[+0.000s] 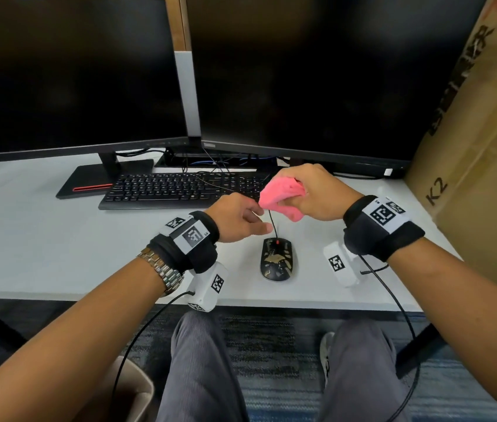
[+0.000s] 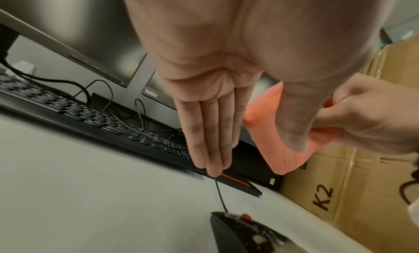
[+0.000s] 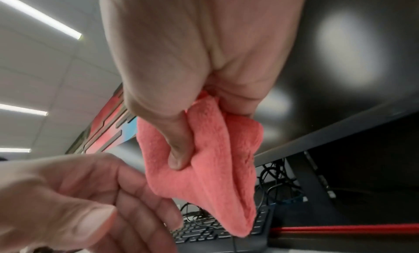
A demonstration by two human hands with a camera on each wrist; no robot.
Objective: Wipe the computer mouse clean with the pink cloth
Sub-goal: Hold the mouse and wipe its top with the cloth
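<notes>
Gripping the bunched fluffy pink cloth [image 1: 283, 196], the right hand [image 1: 317, 193] hovered at twelve o'clock above the speckled black mouse [image 1: 276, 259]; the left hand [image 1: 238, 219] held its fingers straight, pressed together.

Both forearms extended forward, raised. Left hand [image 1: 236, 219] flat, fingers straight together. Right hand [image 1: 317, 194] fisted, thumb pinching pink cloth [image 1: 282, 197].

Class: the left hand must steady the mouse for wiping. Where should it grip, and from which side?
Probably the mouse's two long sides, coming from above and left with the left hand. Its cable leaves the far end, and the top must stay bare for the cloth.
</notes>
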